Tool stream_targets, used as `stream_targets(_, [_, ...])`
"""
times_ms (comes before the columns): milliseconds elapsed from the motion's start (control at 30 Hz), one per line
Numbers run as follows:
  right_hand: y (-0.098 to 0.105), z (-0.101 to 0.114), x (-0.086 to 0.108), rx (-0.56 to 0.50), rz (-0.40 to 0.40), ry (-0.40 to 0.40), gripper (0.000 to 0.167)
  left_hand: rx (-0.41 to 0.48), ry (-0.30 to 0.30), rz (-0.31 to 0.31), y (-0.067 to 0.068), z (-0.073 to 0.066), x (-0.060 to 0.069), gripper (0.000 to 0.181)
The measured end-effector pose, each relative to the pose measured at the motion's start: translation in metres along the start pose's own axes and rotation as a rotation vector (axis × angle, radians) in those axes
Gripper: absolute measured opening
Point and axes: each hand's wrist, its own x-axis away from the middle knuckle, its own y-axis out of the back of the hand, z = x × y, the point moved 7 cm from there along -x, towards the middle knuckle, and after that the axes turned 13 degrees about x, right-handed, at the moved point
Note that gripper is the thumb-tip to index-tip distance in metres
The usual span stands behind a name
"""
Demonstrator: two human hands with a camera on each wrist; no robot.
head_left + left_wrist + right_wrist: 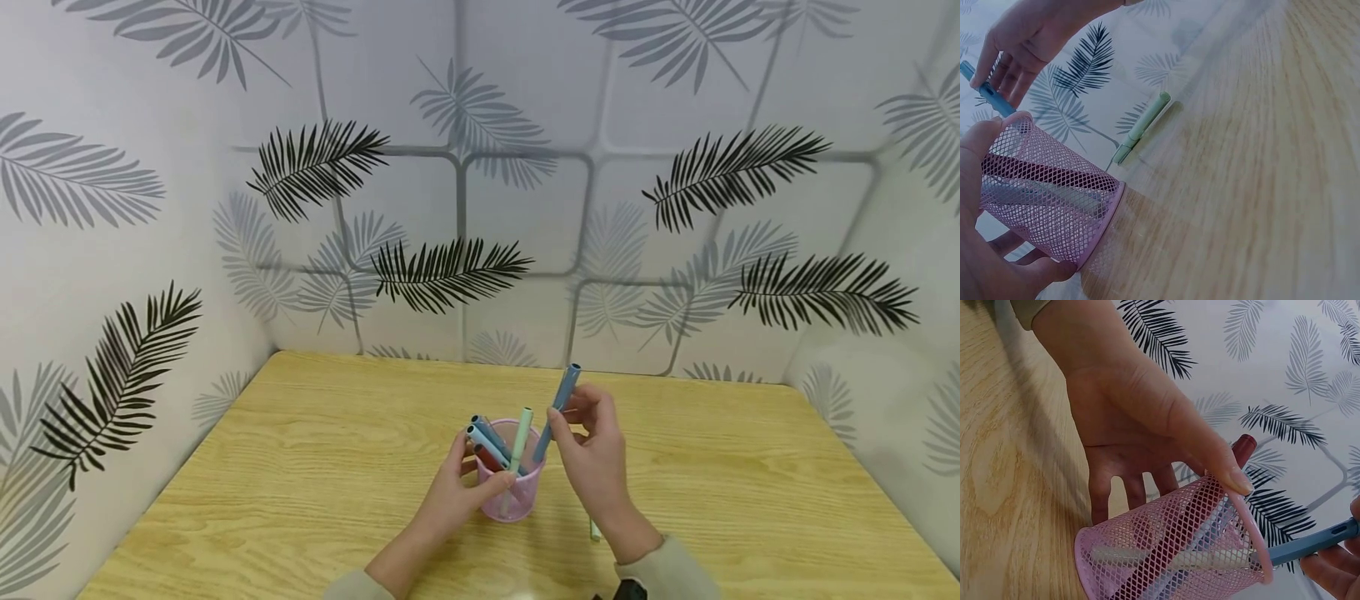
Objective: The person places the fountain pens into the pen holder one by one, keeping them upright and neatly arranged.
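Note:
My left hand (pixel 453 500) grips a pink mesh pen cup (pixel 517 502) that stands upright on the table, its thumb at the rim. Inside lean several pens: a light green pen (pixel 522 433), a dark red pen (pixel 487 457), a light blue pen (pixel 480 438) and a darker blue pen (pixel 492 435). On the cup's right side, my right hand (pixel 597 458) pinches a blue pen (pixel 564 392) held at a tilt. Its lower end is at the cup's mouth, as the right wrist view also shows for this blue pen (pixel 1310 544).
Another light green pen (pixel 1142 128) lies on the wooden table (pixel 337 442) right of the cup, mostly hidden behind my right wrist in the head view. A wall with leaf patterns (pixel 517 325) bounds the table at the back and sides.

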Motion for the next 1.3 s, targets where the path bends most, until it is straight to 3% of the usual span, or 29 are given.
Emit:
stream_targets(433, [-0.013,-0.028,0.013,0.121,0.105,-0.051,0.034,-0.002,-0.028,-0.017,0.007,0.036,-0.017,0.071])
stream_targets(767, [-0.020,-0.038,0.023,0.208,0.197,-0.107,0.035,-0.009,-0.035,-0.012,0.007,0.038,-0.017,0.067])
stream_targets(1167, [-0.019,-0.044,0.028,0.242,0.212,-0.134,0.030,0.002,-0.025,-0.005,0.007,0.038,-0.017,0.071])
stream_targets(1300, [-0.017,-0.046,0.030,0.231,0.222,-0.152,0.030,0.005,-0.019,0.003,0.003,0.019,-0.008,0.070])
